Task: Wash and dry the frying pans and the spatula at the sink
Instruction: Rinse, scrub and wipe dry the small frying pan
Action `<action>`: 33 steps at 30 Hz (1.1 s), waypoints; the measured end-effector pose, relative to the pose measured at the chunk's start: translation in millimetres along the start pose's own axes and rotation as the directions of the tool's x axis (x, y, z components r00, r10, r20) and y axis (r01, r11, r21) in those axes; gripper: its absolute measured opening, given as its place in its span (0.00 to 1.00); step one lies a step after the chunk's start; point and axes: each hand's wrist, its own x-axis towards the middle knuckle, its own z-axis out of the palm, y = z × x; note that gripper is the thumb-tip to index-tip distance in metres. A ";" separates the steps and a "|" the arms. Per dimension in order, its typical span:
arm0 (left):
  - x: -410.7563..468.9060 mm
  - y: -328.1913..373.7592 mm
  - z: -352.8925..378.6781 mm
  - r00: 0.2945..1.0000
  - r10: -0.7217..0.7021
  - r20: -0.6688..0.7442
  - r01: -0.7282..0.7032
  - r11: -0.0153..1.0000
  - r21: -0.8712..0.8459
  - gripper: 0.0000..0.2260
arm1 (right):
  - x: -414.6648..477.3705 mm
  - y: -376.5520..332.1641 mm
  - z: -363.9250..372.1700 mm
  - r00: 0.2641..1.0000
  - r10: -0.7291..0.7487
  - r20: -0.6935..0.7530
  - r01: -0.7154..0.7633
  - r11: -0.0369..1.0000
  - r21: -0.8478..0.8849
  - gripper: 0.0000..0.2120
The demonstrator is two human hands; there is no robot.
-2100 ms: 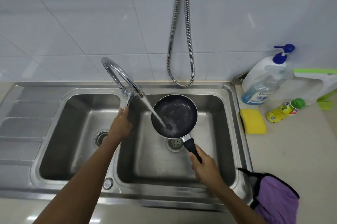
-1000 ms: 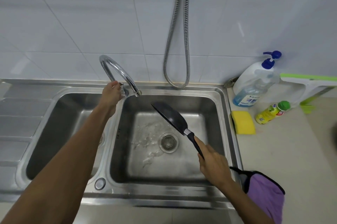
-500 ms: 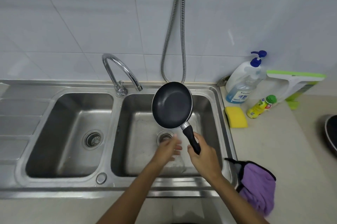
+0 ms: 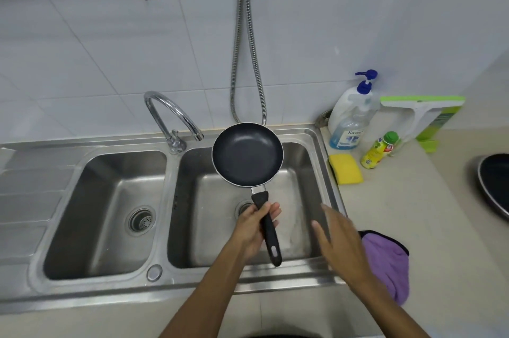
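A small black frying pan [image 4: 247, 154] is held up over the right basin of the steel double sink [image 4: 314, 142], its inside facing me. My left hand [image 4: 254, 226] is shut around its black handle. My right hand [image 4: 337, 241] is off the handle, fingers spread, over the sink's right rim, close to a purple cloth [image 4: 389, 263] on the counter. A second, larger pan [image 4: 494, 186] shows partly at the right edge of the counter. The tap [image 4: 172, 114] is not running. No spatula is in view.
On the beige counter right of the sink lie a yellow sponge [image 4: 345, 168], a small yellow bottle with a green cap [image 4: 378, 150], a blue-pump soap bottle [image 4: 351, 117] and a green-and-white squeegee [image 4: 421, 111]. A metal hose [image 4: 248, 43] hangs down the tiled wall.
The water stopped and my left hand left the tap. The pan was tipped, then raised; its handle passed from my right hand to my left, and my right hand moved right toward the cloth.
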 end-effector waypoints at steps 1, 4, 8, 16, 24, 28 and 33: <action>-1.5 1.7 -2.8 1.000 0.005 -0.011 -0.005 1.000 0.015 0.05 | -6.1 24.4 1.4 0.999 0.004 -0.053 -0.012 0.986 -0.163 0.30; -4.9 4.1 -10.6 0.999 -0.009 -0.033 0.012 0.997 0.080 0.05 | -30.9 73.6 1.0 0.988 0.075 -0.135 -0.123 0.912 -0.391 0.38; -7.8 -2.9 -11.0 0.997 -0.017 -0.070 0.028 0.988 0.155 0.09 | -57.6 95.8 7.5 0.983 0.050 -0.178 -0.122 0.896 -0.426 0.41; -13.1 -10.2 -16.1 0.983 0.083 -0.165 -0.030 0.953 0.302 0.11 | -61.2 111.5 10.9 0.999 0.023 -0.025 -0.029 0.966 -0.258 0.29; -28.7 -10.7 -7.6 0.974 0.219 -0.062 -0.132 0.763 0.633 0.12 | 14.4 17.0 -10.6 0.938 -0.341 -0.056 0.340 0.940 -0.031 0.37; -36.4 -10.2 2.6 0.968 0.250 0.005 -0.178 0.673 0.718 0.13 | 77.7 -74.3 -13.3 0.905 -0.416 -0.093 0.416 0.909 -0.020 0.24; -45.6 -1.0 6.4 0.955 0.296 -0.001 -0.175 0.567 0.805 0.12 | 117.0 -121.2 7.4 0.836 -0.329 0.440 0.446 0.873 -0.195 0.28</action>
